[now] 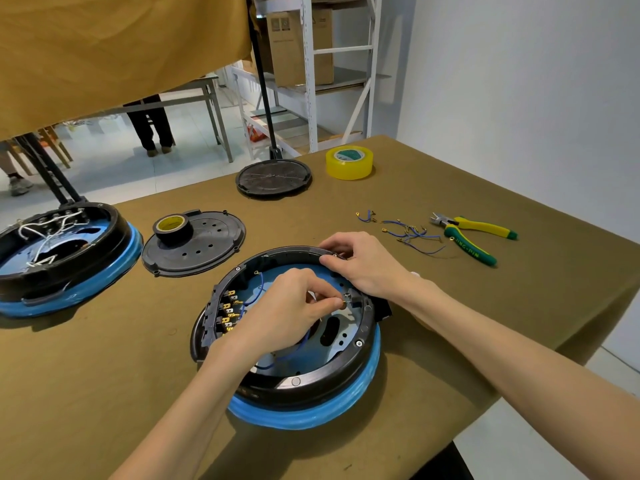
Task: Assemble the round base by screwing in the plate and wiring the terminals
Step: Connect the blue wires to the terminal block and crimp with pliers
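Head view, left fingers (320,299) pinching brass terminal (342,302)

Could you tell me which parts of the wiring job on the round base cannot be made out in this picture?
- Head view: the left hand covers the middle of the round base and part of the blue wire.
- The brass connector it pinches is too small to tell whether it is seated.
- The right hand hides the far rim beneath it.

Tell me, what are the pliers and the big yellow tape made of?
Pliers: grey metal nose by its dull shine; handles look like rubber or plastic, green and yellow, matte. Tape: probably clear yellowish plastic film, glossy and see-through, wound on a core.
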The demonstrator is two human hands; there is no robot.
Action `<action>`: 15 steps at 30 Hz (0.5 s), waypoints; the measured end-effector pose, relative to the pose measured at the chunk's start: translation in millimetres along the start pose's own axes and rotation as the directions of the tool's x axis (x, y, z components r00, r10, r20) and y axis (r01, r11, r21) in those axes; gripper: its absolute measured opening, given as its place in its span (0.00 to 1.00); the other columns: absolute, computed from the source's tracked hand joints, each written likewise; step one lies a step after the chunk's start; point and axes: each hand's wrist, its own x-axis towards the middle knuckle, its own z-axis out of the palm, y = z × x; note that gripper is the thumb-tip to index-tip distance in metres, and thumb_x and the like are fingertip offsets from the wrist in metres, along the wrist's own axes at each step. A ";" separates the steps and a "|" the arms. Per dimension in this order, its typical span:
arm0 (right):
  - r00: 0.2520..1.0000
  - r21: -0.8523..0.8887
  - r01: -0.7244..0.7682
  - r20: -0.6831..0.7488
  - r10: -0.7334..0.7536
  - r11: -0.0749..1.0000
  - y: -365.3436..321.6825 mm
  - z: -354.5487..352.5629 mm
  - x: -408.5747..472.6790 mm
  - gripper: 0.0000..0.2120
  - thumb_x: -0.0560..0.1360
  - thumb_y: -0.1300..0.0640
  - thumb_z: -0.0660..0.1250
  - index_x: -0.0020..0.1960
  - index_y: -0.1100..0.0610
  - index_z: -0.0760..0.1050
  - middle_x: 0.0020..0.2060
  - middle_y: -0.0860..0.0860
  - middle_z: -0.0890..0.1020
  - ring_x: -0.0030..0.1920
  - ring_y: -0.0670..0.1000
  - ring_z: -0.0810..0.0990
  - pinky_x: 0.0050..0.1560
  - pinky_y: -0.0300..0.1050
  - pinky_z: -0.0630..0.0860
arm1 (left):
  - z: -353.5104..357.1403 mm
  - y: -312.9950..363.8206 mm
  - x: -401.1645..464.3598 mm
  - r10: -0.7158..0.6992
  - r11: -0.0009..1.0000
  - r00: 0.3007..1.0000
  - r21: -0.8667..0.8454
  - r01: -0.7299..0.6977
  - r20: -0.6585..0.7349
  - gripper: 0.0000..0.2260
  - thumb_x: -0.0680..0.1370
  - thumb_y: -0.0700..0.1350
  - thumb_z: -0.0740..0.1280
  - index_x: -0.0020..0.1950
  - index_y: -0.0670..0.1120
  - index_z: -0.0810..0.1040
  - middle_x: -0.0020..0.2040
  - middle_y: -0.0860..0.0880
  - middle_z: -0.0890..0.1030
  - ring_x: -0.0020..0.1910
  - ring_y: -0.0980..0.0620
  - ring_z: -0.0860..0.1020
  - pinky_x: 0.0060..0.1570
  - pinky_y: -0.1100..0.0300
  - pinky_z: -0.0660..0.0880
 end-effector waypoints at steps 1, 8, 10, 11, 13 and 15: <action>1.000 0.009 0.000 -0.010 0.001 1.000 0.0 0.8 -0.4 0.09 0.79 0.55 0.71 0.59 0.53 0.83 0.51 0.47 0.86 0.52 0.47 0.83 0.56 0.43 0.78 | 0.2 0.1 0.0 0.002 1.000 1.000 -0.001 -0.002 -0.002 0.04 0.80 0.51 0.72 0.49 0.57 0.87 0.43 0.53 0.78 0.38 0.62 0.74 0.41 0.63 0.68; 0.991 0.145 -0.047 -0.117 0.064 0.988 0.9 7.7 -6.3 0.05 0.78 0.55 0.73 0.53 0.54 0.85 0.44 0.46 0.87 0.46 0.44 0.84 0.47 0.36 0.77 | 2.5 3.8 1.2 0.002 1.000 1.000 -0.026 -0.002 -0.023 0.05 0.79 0.50 0.73 0.44 0.56 0.87 0.39 0.56 0.78 0.33 0.64 0.75 0.34 0.69 0.67; 0.987 0.197 -0.062 -0.132 0.089 0.978 0.4 8.7 -8.4 0.06 0.77 0.54 0.74 0.52 0.55 0.85 0.43 0.46 0.87 0.45 0.45 0.84 0.47 0.39 0.80 | 3.1 4.8 1.2 -0.008 0.999 0.999 -0.032 0.007 -0.031 0.05 0.79 0.50 0.74 0.44 0.57 0.86 0.38 0.57 0.80 0.31 0.63 0.75 0.33 0.70 0.68; 0.985 0.219 -0.062 -0.144 0.095 0.974 0.4 9.1 -9.9 0.06 0.78 0.53 0.73 0.51 0.55 0.86 0.41 0.45 0.86 0.44 0.44 0.84 0.46 0.39 0.80 | 3.0 4.9 0.8 -0.014 0.999 0.999 -0.044 0.012 -0.036 0.05 0.79 0.49 0.74 0.43 0.57 0.86 0.36 0.58 0.81 0.30 0.63 0.75 0.32 0.70 0.68; 0.979 0.229 -0.041 -0.184 0.085 0.972 0.4 9.1 -13.3 0.11 0.80 0.50 0.70 0.45 0.55 0.85 0.35 0.43 0.84 0.37 0.43 0.80 0.41 0.38 0.75 | 1.6 4.4 -0.1 -0.018 0.998 0.999 -0.060 0.016 -0.046 0.04 0.78 0.49 0.75 0.43 0.56 0.86 0.33 0.61 0.82 0.27 0.63 0.75 0.30 0.72 0.69; 0.974 0.205 -0.042 -0.211 0.086 0.978 1.4 8.8 -16.0 0.22 0.84 0.46 0.61 0.41 0.60 0.82 0.31 0.48 0.81 0.33 0.47 0.76 0.38 0.44 0.71 | -0.5 3.5 -1.2 -0.014 0.998 0.999 -0.063 0.011 -0.043 0.03 0.77 0.49 0.76 0.44 0.54 0.87 0.33 0.61 0.82 0.27 0.63 0.75 0.30 0.73 0.69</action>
